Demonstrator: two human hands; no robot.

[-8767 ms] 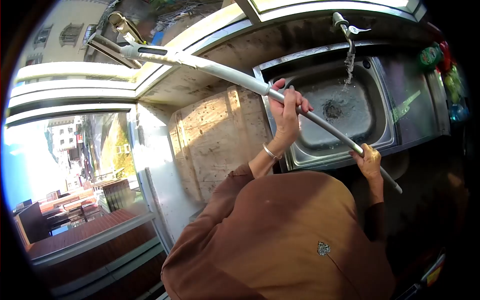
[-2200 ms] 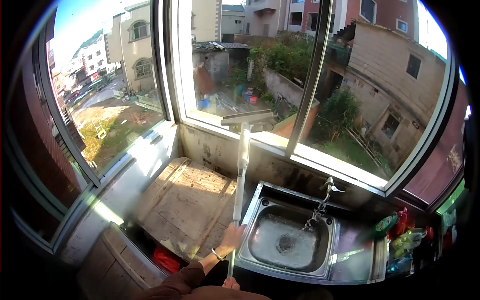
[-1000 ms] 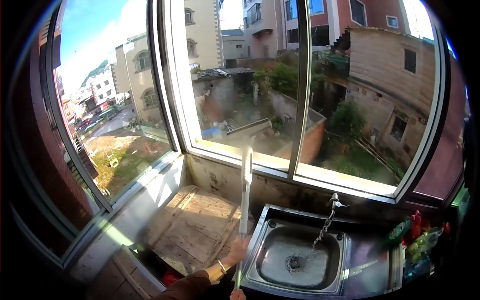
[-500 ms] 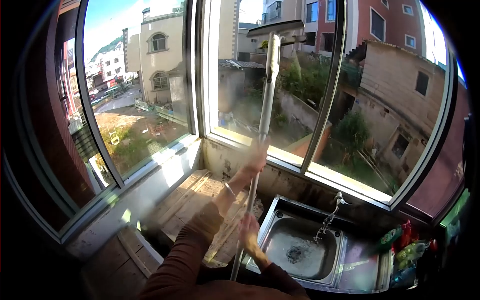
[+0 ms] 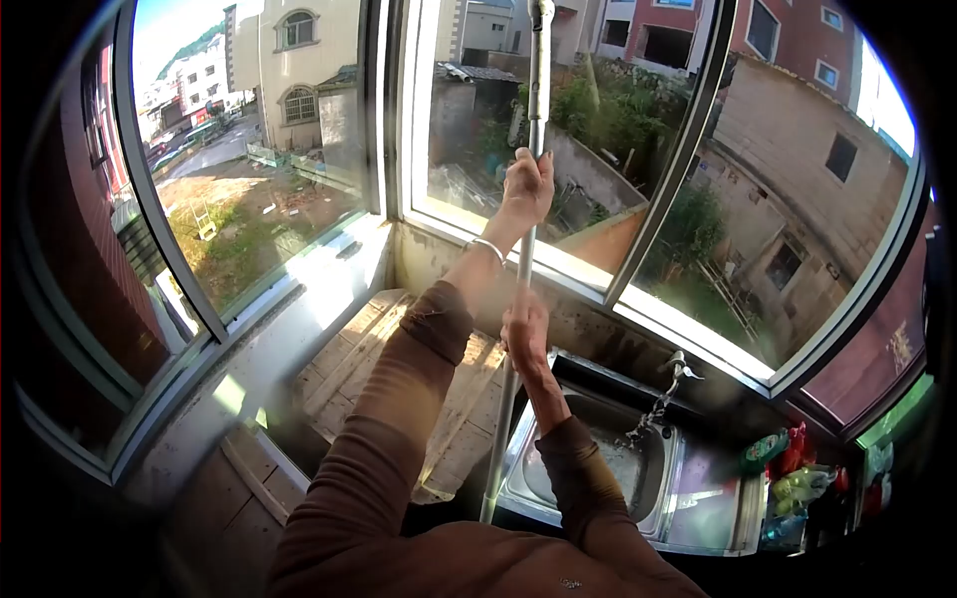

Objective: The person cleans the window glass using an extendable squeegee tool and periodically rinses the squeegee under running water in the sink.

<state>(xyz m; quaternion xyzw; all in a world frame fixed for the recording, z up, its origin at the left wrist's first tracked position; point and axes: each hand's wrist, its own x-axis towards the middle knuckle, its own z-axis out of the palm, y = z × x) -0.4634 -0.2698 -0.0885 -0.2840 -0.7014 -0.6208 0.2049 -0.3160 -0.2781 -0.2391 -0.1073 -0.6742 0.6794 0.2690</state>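
A long metal pole of a window squeegee (image 5: 525,254) stands nearly upright before me, and its blade end is cut off by the top of the view. My left hand (image 5: 527,184) is wrapped around the upper part of the pole, in front of the window pane. Lower down, my right hand (image 5: 525,327) grips the same pole, near the window sill's height. Past the pole stands the framed window (image 5: 469,179). Below the right hand the pole runs down between my arms to my body.
To the right is a metal sink (image 5: 688,468) with a tap (image 5: 679,366) on the wall behind it. Bottles and bags (image 5: 797,488) crowd the far right. Wooden boards (image 5: 344,354) lie in the corner at left, under another window (image 5: 269,130).
Both hands and the pole have moved up and away from me. The squeegee's blade, visible against the glass before, has left the top of the view. My view has tilted down somewhat.
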